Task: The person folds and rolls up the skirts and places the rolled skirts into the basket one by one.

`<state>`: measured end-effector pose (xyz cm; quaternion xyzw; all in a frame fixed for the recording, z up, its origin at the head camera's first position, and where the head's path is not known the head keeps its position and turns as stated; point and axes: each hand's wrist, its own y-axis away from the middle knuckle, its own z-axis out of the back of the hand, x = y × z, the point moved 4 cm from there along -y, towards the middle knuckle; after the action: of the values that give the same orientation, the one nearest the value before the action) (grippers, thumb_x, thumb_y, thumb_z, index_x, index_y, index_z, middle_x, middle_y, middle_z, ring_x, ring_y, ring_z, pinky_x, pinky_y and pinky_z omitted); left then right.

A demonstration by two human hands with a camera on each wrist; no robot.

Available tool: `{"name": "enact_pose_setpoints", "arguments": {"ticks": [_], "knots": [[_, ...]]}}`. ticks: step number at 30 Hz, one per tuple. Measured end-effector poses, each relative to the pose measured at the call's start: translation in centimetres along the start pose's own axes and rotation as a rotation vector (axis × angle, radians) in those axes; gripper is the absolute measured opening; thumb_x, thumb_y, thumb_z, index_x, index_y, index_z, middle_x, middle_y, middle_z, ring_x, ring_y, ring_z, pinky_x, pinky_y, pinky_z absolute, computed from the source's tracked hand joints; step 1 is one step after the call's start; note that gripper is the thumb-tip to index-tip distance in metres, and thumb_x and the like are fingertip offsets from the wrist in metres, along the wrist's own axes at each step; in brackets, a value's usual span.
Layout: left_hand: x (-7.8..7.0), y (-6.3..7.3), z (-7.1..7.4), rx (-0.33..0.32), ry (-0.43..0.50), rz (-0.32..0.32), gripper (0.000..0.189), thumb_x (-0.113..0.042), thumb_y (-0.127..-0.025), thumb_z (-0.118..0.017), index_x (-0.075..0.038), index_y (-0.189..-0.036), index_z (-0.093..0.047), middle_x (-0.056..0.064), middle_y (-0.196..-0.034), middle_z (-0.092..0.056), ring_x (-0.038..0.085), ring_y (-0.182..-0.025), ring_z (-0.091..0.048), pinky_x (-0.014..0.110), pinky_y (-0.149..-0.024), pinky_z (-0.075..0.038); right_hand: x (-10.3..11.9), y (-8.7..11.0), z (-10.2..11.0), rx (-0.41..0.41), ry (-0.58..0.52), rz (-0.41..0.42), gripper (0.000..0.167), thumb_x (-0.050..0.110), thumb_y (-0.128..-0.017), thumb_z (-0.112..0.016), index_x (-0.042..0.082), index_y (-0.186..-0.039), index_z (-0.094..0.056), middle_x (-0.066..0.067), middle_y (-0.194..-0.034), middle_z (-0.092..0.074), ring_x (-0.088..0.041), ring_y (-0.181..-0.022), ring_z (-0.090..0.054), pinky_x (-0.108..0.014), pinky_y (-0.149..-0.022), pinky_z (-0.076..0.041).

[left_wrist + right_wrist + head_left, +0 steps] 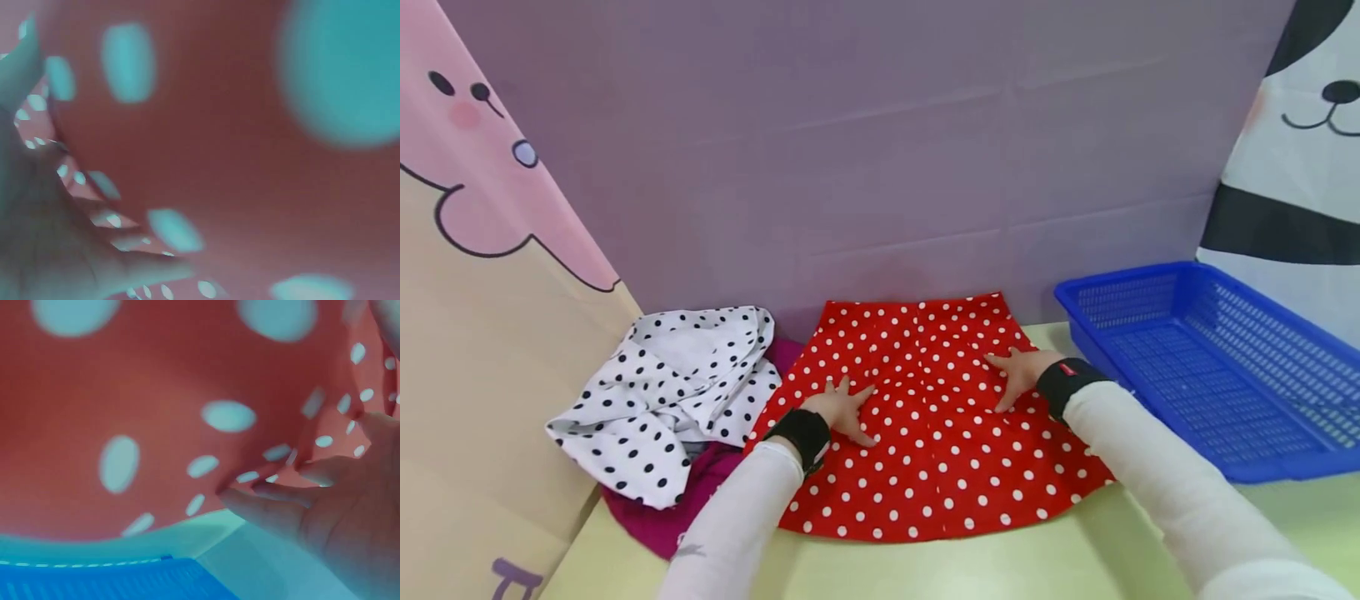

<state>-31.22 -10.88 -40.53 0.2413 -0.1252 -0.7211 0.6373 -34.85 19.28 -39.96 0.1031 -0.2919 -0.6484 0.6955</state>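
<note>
A red skirt with white polka dots (917, 467) lies spread flat on the table, its narrow waist end at the back and its wide hem toward me. On its left half rests my left hand (844, 410), fingers spread. My right hand (1019, 372) presses on the right half, also with spread fingers. In the left wrist view the dotted cloth fills most of the picture beside the left hand (56, 237). The right wrist view shows fingertips of the right hand (337, 506) touching the red fabric (169, 425).
A white cloth with black dots (700, 358) lies crumpled on the left, over a magenta cloth (640, 517). To the right stands a blue plastic basket (1180, 367) with mesh walls. Behind the pale green table (940, 575) rises a purple backdrop (880, 167).
</note>
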Motion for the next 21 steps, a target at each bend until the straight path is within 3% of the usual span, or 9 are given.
{"name": "enact_pose_setpoints", "arguments": {"ticks": [7, 14, 21], "knots": [[0.6, -0.8, -0.6, 0.028, 0.017, -0.049, 0.093, -0.038, -0.074, -0.077, -0.033, -0.15, -0.023, 0.011, -0.159, -0.009, 0.038, -0.144, -0.005, 0.061, -0.108, -0.025, -1.2, -0.2, -1.3, -0.024, 0.132, 0.02, 0.11, 0.052, -0.065, -0.078, 0.018, -0.151, -0.019, -0.025, -0.155, -0.005, -0.054, -0.136, -0.013, -0.066, -0.105, -0.024], [1.0, -0.9, -0.5, 0.02, -0.025, -0.044, 0.093, -0.036, -0.073, -0.078, -0.035, -0.149, -0.025, 0.01, -0.159, -0.01, 0.037, -0.145, -0.006, 0.059, -0.108, -0.027, -1.0, 0.5, -1.1, -0.002, 0.266, 0.072, 0.113, 0.039, -0.057, -0.087, 0.024, -0.15, -0.024, -0.023, -0.155, -0.012, -0.055, -0.134, -0.021, -0.063, -0.098, -0.037], [1.0, -1.0, 0.0, -0.005, -0.037, -0.062, 0.094, -0.037, -0.073, -0.078, -0.035, -0.149, -0.024, 0.01, -0.159, -0.011, 0.037, -0.145, -0.007, 0.059, -0.107, -0.029, -1.4, 0.7, -0.7, -0.039, 0.261, 0.125, 0.111, 0.037, -0.058, -0.087, 0.024, -0.15, -0.026, -0.022, -0.154, -0.018, -0.053, -0.134, -0.024, -0.063, -0.099, -0.036]]}}
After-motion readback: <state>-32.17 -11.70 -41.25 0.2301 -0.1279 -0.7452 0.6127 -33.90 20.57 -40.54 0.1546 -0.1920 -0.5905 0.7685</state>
